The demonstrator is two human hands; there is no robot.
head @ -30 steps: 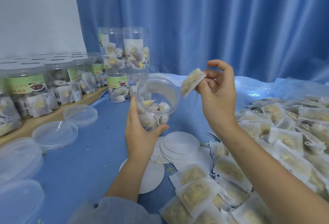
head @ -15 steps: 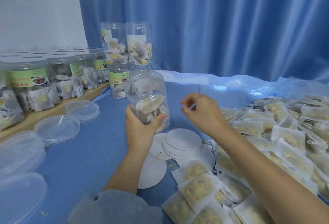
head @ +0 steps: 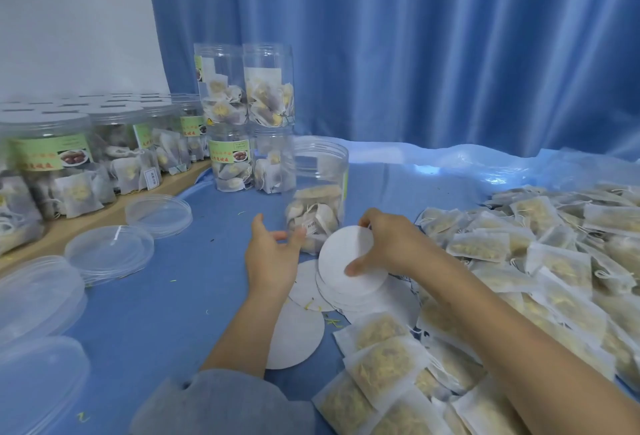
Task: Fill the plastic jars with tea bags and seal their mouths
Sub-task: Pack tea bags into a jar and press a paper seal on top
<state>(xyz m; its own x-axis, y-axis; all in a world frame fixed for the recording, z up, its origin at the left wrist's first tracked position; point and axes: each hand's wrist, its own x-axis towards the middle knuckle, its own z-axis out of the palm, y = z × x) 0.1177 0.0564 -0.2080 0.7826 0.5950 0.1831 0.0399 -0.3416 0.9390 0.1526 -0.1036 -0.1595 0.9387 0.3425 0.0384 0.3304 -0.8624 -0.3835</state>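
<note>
Our right hand (head: pixel 391 247) pinches a thin, floppy seal disc (head: pixel 349 261) by its edge; left hand (head: pixel 273 254) hangs open beside the light jar (head: pixel 318 189)

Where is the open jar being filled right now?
Head view, centre: the open jar stands upright on the blue cloth, just beyond the left hand, in front of stacked jars.

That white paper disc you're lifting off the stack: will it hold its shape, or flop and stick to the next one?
The disc, pinched at its edge by the right hand, looks flat, so probably fairly stiff. It appears thin, so likely very light and easily creased. The stack of discs beneath is fanned, so neighbours may slide along.
</note>
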